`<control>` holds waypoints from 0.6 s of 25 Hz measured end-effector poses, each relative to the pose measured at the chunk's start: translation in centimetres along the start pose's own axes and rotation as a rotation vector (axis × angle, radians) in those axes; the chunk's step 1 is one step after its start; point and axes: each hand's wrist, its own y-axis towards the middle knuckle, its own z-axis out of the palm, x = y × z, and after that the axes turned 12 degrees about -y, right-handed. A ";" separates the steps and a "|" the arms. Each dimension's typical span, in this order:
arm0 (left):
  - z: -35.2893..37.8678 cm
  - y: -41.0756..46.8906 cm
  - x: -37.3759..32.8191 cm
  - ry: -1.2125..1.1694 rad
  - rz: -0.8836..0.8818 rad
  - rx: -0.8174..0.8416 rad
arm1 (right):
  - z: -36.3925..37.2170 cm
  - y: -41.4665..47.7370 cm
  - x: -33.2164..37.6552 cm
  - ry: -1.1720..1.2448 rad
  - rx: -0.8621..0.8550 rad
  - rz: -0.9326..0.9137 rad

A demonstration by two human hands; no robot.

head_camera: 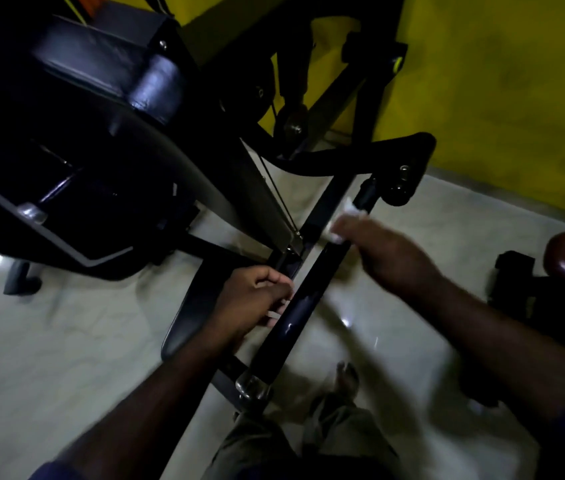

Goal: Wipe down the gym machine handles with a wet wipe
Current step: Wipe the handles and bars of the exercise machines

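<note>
In the head view my left hand has its grip curled round the long glossy black bar handle of the gym machine, low on it. Further up that handle, near its top joint, my right hand pinches the crumpled white wet wipe against it. I judge wiping is mid-way. I cannot tell which stretches are clean.

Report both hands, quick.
Left hand: fingers curled round the handle, gripping it.
Right hand: blurred, holding the wipe against the handle.
</note>
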 end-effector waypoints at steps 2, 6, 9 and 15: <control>0.3 -0.7 -0.2 0.048 0.034 0.049 | -1.2 2.1 -2.5 0.006 -0.092 0.239; 0.3 -0.3 -0.3 0.176 0.086 0.021 | 0.8 -3.5 5.9 0.130 0.024 0.053; 0.8 0.0 -0.5 0.323 0.148 -0.027 | -0.4 -2.8 5.2 0.086 -0.019 -0.066; 1.2 0.8 -1.0 0.416 0.147 -0.025 | 0.4 2.4 1.4 0.226 -0.193 0.480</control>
